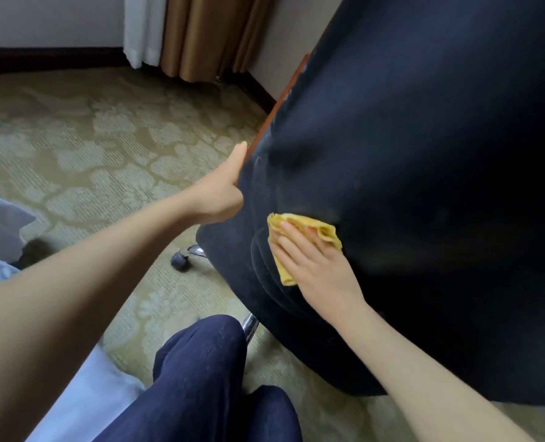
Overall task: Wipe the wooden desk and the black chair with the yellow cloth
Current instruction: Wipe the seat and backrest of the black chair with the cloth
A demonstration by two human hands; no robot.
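The black chair (408,148) fills the right half of the head view, its padded back turned toward me. My right hand (312,260) lies flat on the folded yellow cloth (299,224) and presses it against the lower part of the chair's back. My left hand (223,189) grips the chair's left edge, thumb up along the reddish wooden trim (280,106), while its other fingers are hidden behind the chair. The wooden desk is out of view.
Patterned green-beige carpet (105,138) covers the floor. A chair caster (180,260) and chrome base legs (250,325) show under the seat. My knees in dark trousers (201,371) are close to the chair. Brown curtains (213,33) hang in the far corner.
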